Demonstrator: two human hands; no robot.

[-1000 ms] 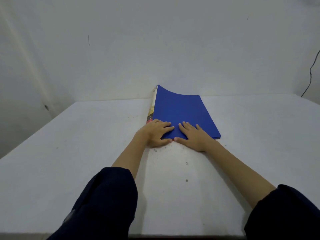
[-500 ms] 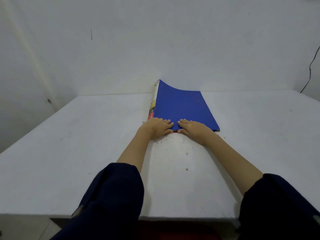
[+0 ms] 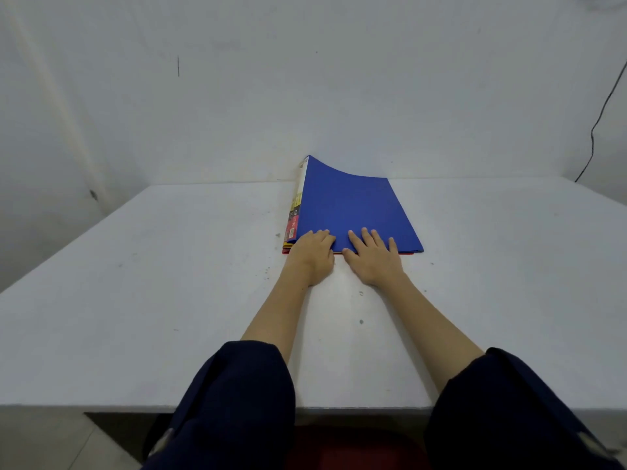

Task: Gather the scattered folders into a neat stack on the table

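Both hands lie flat at the near edge of the folder stack, palms down with nothing gripped. Nearest the camera, two dark navy sleeves [image 3: 237, 395] reach over the front rim of the white desk [image 3: 135, 300], and a red seat [image 3: 349, 449] shows below that rim. Bare forearms run forward from the sleeves toward the stack. The left hand [image 3: 314, 254] rests at the stack's near left corner, its fingers bunched together and curled over the edge onto the blue cover. The right hand [image 3: 371, 257] sits just beside it, toward the stack's near right side, fingers spread open and pressing on the blue folder [image 3: 349, 208], with the palm on the desk. The stack of folders [image 3: 353, 215] lies in the middle of the desk, blue one on top, with thin red and yellow edges showing under it along the near side. A printed spine label [image 3: 294, 215] runs up the stack's left side. The blue cover's far left corner curls upward. Beyond the stack stands a white wall [image 3: 305, 79], with a black cable [image 3: 600, 113] hanging far to the stack's right.
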